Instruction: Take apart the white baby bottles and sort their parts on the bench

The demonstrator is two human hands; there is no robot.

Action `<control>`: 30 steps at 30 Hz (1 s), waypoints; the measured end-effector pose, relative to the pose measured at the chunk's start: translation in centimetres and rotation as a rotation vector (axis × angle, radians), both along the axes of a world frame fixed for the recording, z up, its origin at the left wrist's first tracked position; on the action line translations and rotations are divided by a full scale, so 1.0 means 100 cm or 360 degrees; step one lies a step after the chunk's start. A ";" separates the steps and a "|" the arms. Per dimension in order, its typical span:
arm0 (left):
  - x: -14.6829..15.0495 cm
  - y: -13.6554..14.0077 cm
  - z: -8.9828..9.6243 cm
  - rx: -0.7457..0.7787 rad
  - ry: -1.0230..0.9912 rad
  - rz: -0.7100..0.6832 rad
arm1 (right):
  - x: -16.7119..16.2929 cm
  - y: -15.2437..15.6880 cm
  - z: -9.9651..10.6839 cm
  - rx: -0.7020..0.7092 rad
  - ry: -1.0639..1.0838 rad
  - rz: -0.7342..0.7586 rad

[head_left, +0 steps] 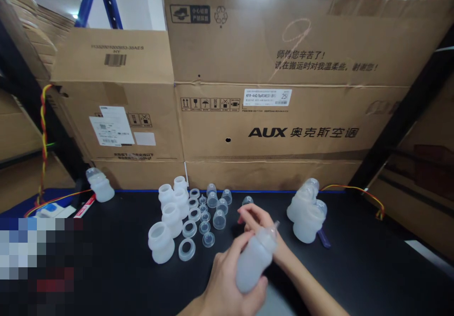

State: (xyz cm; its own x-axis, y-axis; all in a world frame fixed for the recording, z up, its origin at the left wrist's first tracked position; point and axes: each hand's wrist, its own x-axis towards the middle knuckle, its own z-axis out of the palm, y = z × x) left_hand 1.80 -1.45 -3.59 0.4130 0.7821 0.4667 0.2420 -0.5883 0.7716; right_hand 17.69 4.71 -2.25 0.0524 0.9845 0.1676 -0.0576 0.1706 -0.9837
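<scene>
My left hand [230, 268] is wrapped around a frosted baby bottle [253, 261], tilted with its top towards the upper right. A collar and a clear nipple [275, 228] sit on its mouth, without a dome cap. Behind the bottle, my right hand [257, 216] reaches out with bent, parted fingers beside a clear dome cap [248, 200]. The hand hides the lower part of that cap, and no grip on it shows. Left of my hands stand several open bottle bodies [161, 242], then ring collars [187, 250], nipples [208, 239] and dome caps [219, 220] in rows.
Capped bottles [308, 223] stand together at the right, beside a dark blue object [324, 238]. Another capped bottle [101, 186] is at the far left, near a red and white marker [85, 206]. A large cardboard box [269, 164] walls off the back of the black table [117, 259].
</scene>
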 end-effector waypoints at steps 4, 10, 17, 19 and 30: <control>0.002 0.002 0.016 -0.0325 -0.0243 -0.0037 | 0.018 -0.006 0.021 -0.0132 0.0301 0.0083; 0.002 0.000 0.017 -0.0345 -0.0149 0.0028 | 0.031 -0.014 0.035 0.0053 -0.0464 0.0157; 0.001 -0.001 0.017 -0.0403 -0.0269 -0.0135 | 0.029 -0.016 0.029 -0.0417 0.0244 0.0417; 0.000 -0.001 0.018 -0.0428 -0.0343 -0.0168 | 0.022 -0.015 0.025 -0.0492 0.0444 0.0392; 0.004 -0.001 0.014 -0.0544 -0.0284 0.0104 | 0.017 -0.008 0.011 0.0154 0.0275 -0.0542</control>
